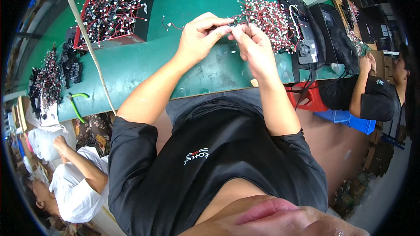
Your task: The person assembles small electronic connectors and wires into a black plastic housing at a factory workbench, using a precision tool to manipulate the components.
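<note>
Over the green table, my left hand (199,37) and my right hand (253,46) meet fingertip to fingertip, both closed in a pinch. A thin red and black wire lead (176,27) with a small white plug sticks out to the left of my left hand. Between the fingertips is a small dark part, mostly covered by the fingers, so its shape cannot be made out. Just beyond my right hand lies a large heap of red and black wire leads (271,22) with white plugs.
At the far left a red and black box (140,28) overflows with wire leads. More leads and black parts (48,78) lie nearer, beside green-handled pliers (78,105). A black bag (308,39) stands right of the heap. Co-workers sit left (78,188) and right (376,96). A pale cord (87,39) hangs across the left.
</note>
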A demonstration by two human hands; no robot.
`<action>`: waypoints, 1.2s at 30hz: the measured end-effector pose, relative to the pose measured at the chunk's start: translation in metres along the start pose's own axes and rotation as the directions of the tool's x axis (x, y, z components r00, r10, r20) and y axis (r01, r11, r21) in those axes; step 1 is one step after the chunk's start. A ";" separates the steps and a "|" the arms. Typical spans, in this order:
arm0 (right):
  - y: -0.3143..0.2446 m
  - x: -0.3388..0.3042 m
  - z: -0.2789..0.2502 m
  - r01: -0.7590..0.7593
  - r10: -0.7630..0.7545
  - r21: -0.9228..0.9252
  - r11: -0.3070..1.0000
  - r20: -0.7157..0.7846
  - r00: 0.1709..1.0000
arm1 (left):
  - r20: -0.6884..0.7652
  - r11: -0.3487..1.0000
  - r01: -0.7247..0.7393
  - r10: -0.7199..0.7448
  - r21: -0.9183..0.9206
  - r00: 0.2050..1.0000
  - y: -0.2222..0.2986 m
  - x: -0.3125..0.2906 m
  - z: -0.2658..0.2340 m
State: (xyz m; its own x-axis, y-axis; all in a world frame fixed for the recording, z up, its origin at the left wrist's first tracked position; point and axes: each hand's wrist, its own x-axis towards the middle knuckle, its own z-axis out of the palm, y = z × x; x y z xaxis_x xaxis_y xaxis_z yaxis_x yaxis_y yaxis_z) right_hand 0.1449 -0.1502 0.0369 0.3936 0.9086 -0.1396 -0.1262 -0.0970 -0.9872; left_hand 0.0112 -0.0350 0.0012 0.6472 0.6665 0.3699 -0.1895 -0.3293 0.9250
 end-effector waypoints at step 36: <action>-0.009 -0.020 -0.009 -0.119 0.096 0.120 0.986 0.179 0.979 | -0.046 0.987 0.107 -0.114 -0.121 0.992 -0.011 0.000 0.006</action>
State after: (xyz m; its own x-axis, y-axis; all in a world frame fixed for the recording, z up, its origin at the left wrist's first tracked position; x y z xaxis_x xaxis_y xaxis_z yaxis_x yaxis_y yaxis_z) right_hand 0.1462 -0.1708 0.0479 0.2104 0.9530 -0.2182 -0.2800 -0.1551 -0.9474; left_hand 0.0172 -0.0352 -0.0099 0.6296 0.7300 0.2660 -0.2072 -0.1722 0.9630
